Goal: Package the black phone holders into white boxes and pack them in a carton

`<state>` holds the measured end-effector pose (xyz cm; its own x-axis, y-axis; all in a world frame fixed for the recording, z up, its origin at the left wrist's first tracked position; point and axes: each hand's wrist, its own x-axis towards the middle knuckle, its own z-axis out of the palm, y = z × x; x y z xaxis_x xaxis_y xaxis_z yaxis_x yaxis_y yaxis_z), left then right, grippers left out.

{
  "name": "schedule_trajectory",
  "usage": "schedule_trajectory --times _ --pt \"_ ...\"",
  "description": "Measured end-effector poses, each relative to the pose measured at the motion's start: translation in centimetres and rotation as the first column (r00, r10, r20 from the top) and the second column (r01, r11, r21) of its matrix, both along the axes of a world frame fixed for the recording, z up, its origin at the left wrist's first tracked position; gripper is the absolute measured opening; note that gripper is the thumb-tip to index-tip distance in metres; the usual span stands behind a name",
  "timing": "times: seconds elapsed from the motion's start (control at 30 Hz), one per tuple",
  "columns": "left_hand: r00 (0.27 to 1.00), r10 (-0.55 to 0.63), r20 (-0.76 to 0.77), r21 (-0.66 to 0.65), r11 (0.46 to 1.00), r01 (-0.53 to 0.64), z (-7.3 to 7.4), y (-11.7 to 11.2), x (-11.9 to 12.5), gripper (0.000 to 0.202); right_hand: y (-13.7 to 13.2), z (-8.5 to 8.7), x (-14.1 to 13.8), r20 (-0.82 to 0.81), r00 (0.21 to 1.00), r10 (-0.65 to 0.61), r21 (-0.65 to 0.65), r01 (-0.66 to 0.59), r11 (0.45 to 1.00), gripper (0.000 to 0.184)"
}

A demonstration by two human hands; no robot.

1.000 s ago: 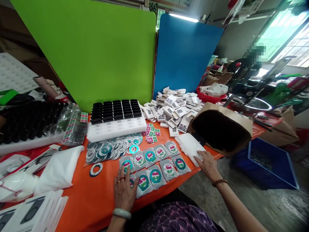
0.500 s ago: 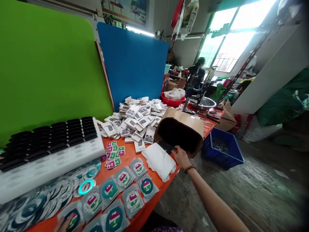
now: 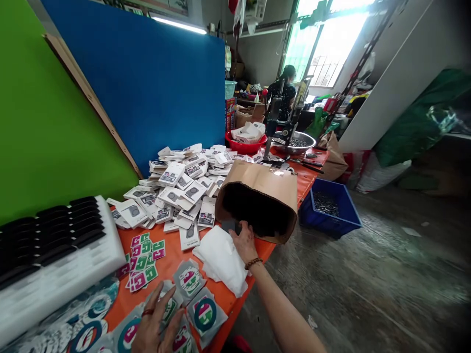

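Observation:
My right hand (image 3: 244, 242), with a beaded bracelet at the wrist, is at the mouth of a cardboard box (image 3: 263, 176) lying on its side. Its fingers are closed on the edge of a dark grey flat piece (image 3: 231, 225); the box's inside is too dark to make out. Just below lies a crumpled white sheet (image 3: 221, 260). My left hand (image 3: 156, 321) is spread, fingers apart, over clear packets with round printed stickers, partly covering them. One packet (image 3: 190, 278) lies beyond its fingertips, and another packet (image 3: 206, 316) is to its right.
Small white boxes (image 3: 172, 174) are heaped behind the loose square stickers (image 3: 142, 260). White foam (image 3: 110, 230) holds black pieces at left. A hand press (image 3: 271, 122) and metal bowl (image 3: 309, 142) stand farther back. A blue crate (image 3: 349, 215) sits on the floor; a person (image 3: 281, 93) is beyond.
The view has shifted right, so things appear farther left. My left hand has moved up over the packets, its fingers now fully in sight. My right hand stays at the box mouth with the dark piece.

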<state>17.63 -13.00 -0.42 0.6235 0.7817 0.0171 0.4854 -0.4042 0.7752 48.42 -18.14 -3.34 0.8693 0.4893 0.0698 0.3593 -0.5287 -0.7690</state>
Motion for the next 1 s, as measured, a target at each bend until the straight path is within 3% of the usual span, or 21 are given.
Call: schedule_trajectory --times 0.13,0.27,0.37,0.43,0.47,0.53,0.63,0.7,0.77,0.83,0.9,1.0 --pt "0.998 0.065 0.008 -0.198 0.978 -0.062 1.6 -0.9 3.2 0.045 0.6 0.6 0.3 -0.065 0.997 0.052 -0.012 -0.053 0.999 0.030" --pt "0.995 0.091 0.032 -0.340 0.938 -0.075 2.0 -1.7 4.7 0.050 0.7 1.0 1.1 -0.086 0.994 0.072 0.016 -0.071 0.997 0.015" --pt "0.991 0.127 0.050 -0.397 0.913 -0.097 2.5 -2.2 5.4 0.051 0.2 1.8 1.5 -0.006 0.996 0.088 0.117 -0.087 0.989 0.013" --pt "0.980 0.194 0.054 -0.488 0.861 -0.143 3.1 -2.8 6.3 0.052 -0.6 2.9 1.5 0.090 0.993 0.071 0.220 -0.090 0.971 0.014" --pt "0.967 0.244 0.071 -0.566 0.808 -0.163 3.5 -3.0 6.9 0.054 -1.1 3.6 1.3 0.137 0.988 0.064 0.266 -0.099 0.959 0.014" --pt "0.919 0.372 0.131 -0.764 0.628 -0.145 4.2 -3.6 8.3 0.060 -2.2 4.8 0.5 0.226 0.971 0.084 0.325 -0.156 0.933 0.013" --pt "0.805 0.559 0.197 -0.957 0.288 0.034 5.1 -4.2 11.0 0.063 -3.6 5.9 -2.1 0.378 0.895 0.237 0.325 -0.368 0.871 0.016" --pt "0.756 0.614 0.228 -0.974 0.142 0.179 5.3 -4.4 12.5 0.059 -4.4 6.0 -4.4 0.451 0.807 0.381 0.249 -0.524 0.814 0.021" --pt "0.697 0.676 0.241 -0.968 0.113 0.224 5.2 -4.3 13.4 0.045 -5.1 5.9 -6.5 0.448 0.727 0.520 0.137 -0.631 0.764 0.023" --pt "0.652 0.734 0.190 -0.980 0.104 0.168 4.9 -4.2 13.8 0.033 -5.8 5.9 -7.8 0.386 0.679 0.625 0.039 -0.689 0.724 0.019" --pt "0.660 0.745 0.093 -0.995 0.046 0.088 4.4 -3.9 13.7 0.032 -6.5 6.1 -8.2 0.331 0.624 0.708 0.000 -0.750 0.661 0.019" --pt "0.716 0.698 0.027 -0.997 -0.038 0.074 3.8 -3.5 13.1 0.037 -7.4 6.5 -7.6 0.320 0.517 0.794 0.032 -0.844 0.536 0.037"
